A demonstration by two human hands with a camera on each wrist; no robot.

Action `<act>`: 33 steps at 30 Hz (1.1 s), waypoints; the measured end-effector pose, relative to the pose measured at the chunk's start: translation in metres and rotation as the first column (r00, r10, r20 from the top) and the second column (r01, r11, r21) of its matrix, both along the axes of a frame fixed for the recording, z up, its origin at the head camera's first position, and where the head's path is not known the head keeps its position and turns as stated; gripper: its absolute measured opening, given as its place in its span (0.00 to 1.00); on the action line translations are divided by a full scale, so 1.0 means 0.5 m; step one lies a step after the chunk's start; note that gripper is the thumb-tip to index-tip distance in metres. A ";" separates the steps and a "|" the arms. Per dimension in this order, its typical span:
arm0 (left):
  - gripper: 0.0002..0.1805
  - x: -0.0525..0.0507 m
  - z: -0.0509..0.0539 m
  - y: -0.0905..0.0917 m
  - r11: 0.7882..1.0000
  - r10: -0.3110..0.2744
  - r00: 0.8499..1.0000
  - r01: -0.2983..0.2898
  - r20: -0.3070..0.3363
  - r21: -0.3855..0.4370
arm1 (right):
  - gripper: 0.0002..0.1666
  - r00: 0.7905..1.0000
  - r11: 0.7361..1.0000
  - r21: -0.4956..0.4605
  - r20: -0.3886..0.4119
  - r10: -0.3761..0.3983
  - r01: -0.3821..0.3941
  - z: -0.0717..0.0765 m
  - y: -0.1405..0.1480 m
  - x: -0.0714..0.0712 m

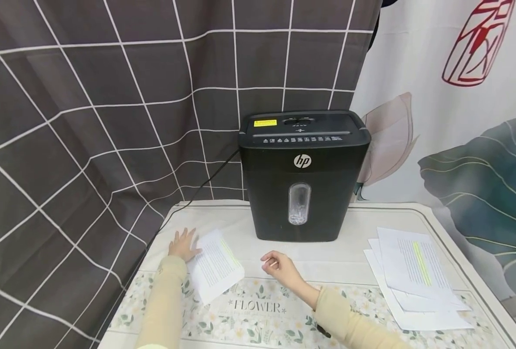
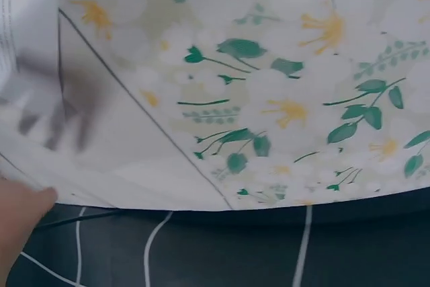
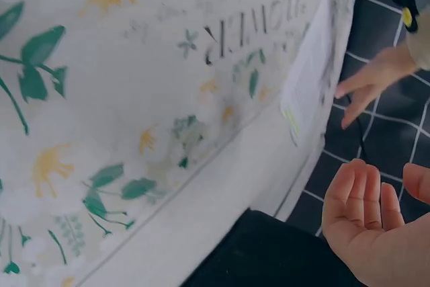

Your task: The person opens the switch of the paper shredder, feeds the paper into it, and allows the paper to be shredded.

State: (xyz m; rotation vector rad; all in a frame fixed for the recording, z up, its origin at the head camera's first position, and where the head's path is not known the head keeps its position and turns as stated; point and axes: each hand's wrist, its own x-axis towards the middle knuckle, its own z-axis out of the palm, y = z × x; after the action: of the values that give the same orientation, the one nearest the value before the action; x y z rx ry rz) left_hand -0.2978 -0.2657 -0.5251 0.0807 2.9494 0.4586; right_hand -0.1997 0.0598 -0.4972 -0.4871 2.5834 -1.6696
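A printed sheet of paper point(image 1: 216, 266) with a yellow highlighted strip lies tilted on the left side of the table. My left hand point(image 1: 183, 245) is at its upper left edge, fingers spread; whether the thumb touches the paper I cannot tell. In the right wrist view that left hand point(image 3: 377, 82) appears beside the sheet point(image 3: 308, 75). My right hand point(image 1: 281, 267) hovers in front of the black HP paper shredder point(image 1: 271, 194). Its fingers point(image 3: 356, 193) are loosely curled with nothing between them, as the right wrist view shows.
More printed sheets point(image 1: 415, 271) lie overlapping on the right, the top one highlighted in yellow. Paper scraps show through the shredder's window point(image 1: 299, 203). A black cord point(image 1: 205, 182) runs from the shredder toward the table's left edge. A dark grid-patterned curtain point(image 1: 153, 72) hangs behind.
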 end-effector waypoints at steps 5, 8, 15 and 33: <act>0.55 0.023 0.003 0.000 1.000 -0.027 0.990 0.026 0.139 0.003 | 0.13 0.995 0.997 0.042 0.081 0.065 -0.069 -0.011 -0.006 0.015; 0.58 0.035 0.002 0.002 1.000 -0.011 0.986 0.012 0.169 -0.002 | 0.14 0.989 0.994 0.059 0.123 0.080 -0.088 -0.015 -0.010 0.019; 0.63 0.050 -0.017 -0.001 1.000 -0.014 0.978 0.013 0.207 0.008 | 0.14 0.986 0.994 0.061 0.148 0.081 -0.091 -0.022 -0.013 0.022; 0.36 0.023 -0.005 0.027 1.000 0.007 0.994 -0.006 0.106 -0.004 | 0.16 0.964 0.996 0.068 0.264 0.041 -0.061 -0.029 -0.015 0.037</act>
State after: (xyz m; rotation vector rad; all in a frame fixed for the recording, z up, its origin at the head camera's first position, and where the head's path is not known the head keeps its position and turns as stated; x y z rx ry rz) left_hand -0.2863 -0.2520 -0.5278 0.0450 2.8466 0.4440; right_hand -0.1810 0.0521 -0.5115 -0.3024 2.4100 -1.4995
